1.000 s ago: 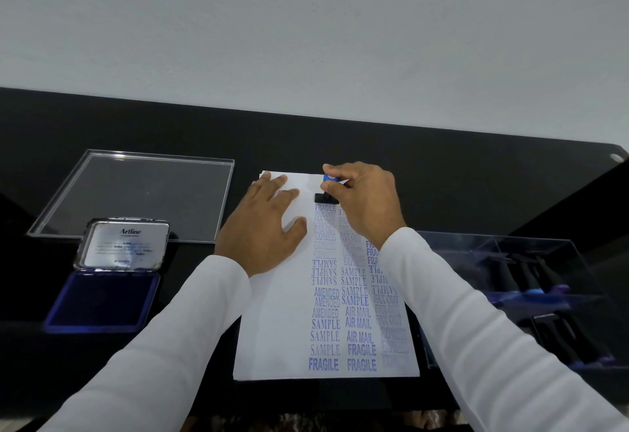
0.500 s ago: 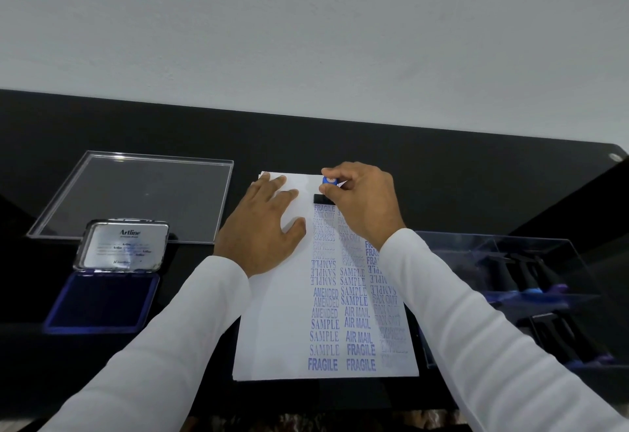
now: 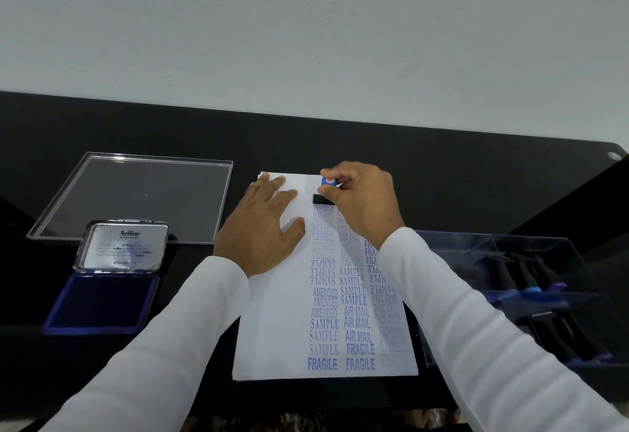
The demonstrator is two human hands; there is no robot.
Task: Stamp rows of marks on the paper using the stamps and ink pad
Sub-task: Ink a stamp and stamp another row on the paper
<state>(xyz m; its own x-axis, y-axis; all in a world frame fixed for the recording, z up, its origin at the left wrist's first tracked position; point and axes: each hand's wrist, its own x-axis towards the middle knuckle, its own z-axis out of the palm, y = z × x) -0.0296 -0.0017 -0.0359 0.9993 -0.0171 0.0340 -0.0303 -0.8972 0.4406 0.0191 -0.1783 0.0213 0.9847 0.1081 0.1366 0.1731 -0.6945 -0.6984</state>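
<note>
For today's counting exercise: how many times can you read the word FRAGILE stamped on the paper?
4 clearly: one at the top of the left column, one at its bottom, two at the bottom of the middle column. Partial marks by the right sleeve may hide more.

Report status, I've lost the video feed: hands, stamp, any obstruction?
Left hand flat on white paper sheet. Right hand pinches blue-topped black stamp at top of leftmost stamped column. Nothing in the way.

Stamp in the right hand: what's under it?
The stamp, pinched by the right hand, sits on the paper at the top of the left column, just above a FRAGILE mark. Any mark beneath its base is covered.
</note>
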